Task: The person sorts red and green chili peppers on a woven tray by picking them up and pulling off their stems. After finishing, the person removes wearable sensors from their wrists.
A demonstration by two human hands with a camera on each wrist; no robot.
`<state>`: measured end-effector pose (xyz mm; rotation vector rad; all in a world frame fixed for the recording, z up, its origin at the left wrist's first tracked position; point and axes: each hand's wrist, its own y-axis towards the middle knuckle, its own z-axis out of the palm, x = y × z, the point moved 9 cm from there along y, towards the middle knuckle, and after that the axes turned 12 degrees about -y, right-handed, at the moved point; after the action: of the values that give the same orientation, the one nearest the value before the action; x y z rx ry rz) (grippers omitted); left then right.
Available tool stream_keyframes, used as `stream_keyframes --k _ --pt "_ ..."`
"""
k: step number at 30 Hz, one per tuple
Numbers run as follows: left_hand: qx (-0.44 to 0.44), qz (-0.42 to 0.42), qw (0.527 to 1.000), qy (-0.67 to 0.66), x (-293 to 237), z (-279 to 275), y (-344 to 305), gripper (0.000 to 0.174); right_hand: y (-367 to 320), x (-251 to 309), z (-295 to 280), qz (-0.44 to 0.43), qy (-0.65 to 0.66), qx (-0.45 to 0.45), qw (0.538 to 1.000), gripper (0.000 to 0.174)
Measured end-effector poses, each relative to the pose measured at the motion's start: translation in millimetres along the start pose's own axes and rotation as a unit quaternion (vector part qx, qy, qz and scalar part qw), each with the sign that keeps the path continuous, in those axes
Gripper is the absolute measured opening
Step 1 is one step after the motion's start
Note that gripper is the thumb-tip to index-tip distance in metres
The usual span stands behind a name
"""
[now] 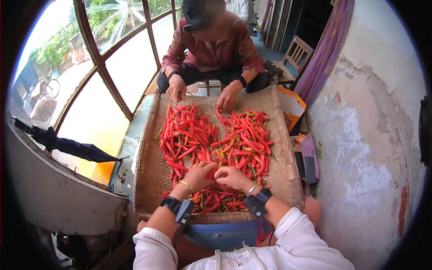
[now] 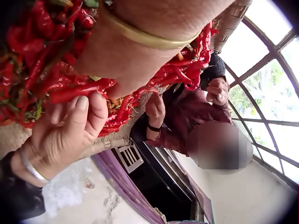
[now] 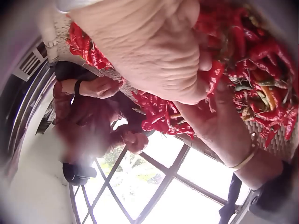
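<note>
Both hands meet over red peppers heaped on a woven tray (image 1: 146,180). In the head view the left hand (image 1: 200,175) is beside the right hand (image 1: 233,178). The left wrist view has the right hand (image 2: 70,126) pinching a red pepper (image 2: 74,92) between thumb and fingers, with the left hand (image 2: 135,51) at its other end. In the right wrist view that pepper (image 3: 216,77) lies between the right hand (image 3: 149,46) and the left hand (image 3: 219,126), whose curled fingers grip at it; its fingertips are partly hidden.
Across the tray a seated person (image 1: 213,49) reaches both hands to the far edge of the pepper heaps (image 1: 189,130). A folded umbrella (image 1: 81,146) lies at the left by the windows. Right of the tray are a phone (image 1: 309,169), an orange box (image 1: 290,105) and a wall.
</note>
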<state>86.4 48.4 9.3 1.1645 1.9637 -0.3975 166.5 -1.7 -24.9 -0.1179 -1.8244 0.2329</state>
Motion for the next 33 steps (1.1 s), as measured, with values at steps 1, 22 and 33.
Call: stream_keyframes --k 1,22,33 --pt "0.005 0.007 1.0 -0.013 2.6 4.2 0.9 0.037 -2.5 -1.7 2.6 0.039 0.081 0.019 0.996 0.007" --pt "0.051 -0.055 0.994 0.081 24.5 9.8 -4.1 0.031 -17.4 3.0 -89.0 0.017 0.099 -0.213 0.972 0.023" --pt "0.017 0.037 0.999 -0.021 -15.2 2.8 1.8 0.012 2.2 -18.7 -21.3 0.069 -0.021 -0.093 0.993 0.024"
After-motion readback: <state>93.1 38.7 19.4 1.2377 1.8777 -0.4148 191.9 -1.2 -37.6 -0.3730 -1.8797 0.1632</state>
